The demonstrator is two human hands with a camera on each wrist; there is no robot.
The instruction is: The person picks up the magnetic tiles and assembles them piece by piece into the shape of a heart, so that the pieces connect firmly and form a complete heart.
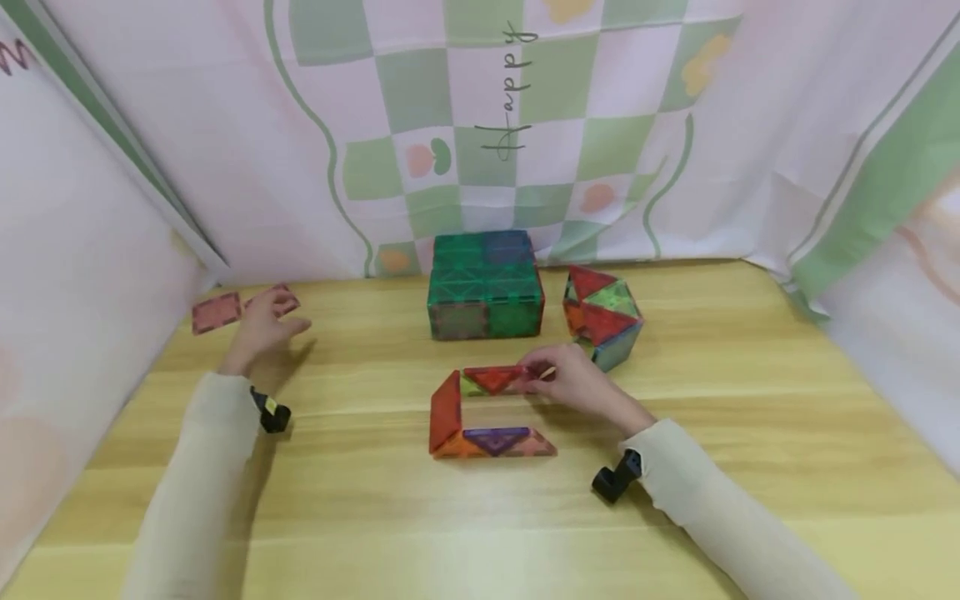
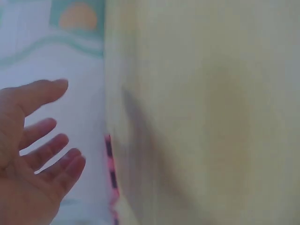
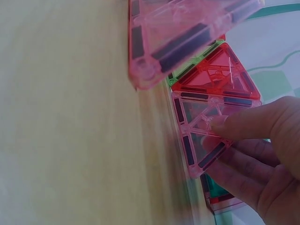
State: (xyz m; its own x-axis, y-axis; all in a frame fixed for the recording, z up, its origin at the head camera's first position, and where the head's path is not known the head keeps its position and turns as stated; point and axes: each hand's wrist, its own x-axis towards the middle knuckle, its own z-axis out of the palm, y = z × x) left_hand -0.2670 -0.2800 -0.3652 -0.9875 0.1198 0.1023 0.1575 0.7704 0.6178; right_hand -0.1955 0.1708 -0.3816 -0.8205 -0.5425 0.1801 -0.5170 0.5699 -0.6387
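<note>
My right hand (image 1: pixel 570 379) pinches a pink translucent triangle magnetic tile (image 3: pixel 201 126) between thumb and fingers. That tile stands upright against a red triangle tile (image 3: pixel 220 72) in the rear row of a three-sided wall. Red tiling (image 1: pixel 446 412) forms its left side. Along the front, a purple triangle tile (image 1: pixel 495 439) sits between orange and pink ones. My left hand (image 1: pixel 262 329) is at the far left with fingers spread and nothing between them in the left wrist view. Near it lie a pink rectangular tile (image 1: pixel 216 313) and another pink tile (image 1: pixel 287 302), partly hidden by the hand.
Behind the wall stands a green box of tiles (image 1: pixel 486 287) with a blue corner. To its right is a many-sided tile shape (image 1: pixel 603 321) in red, green, orange and blue. A patterned curtain (image 1: pixel 487 192) borders the wooden table (image 1: pixel 360 517).
</note>
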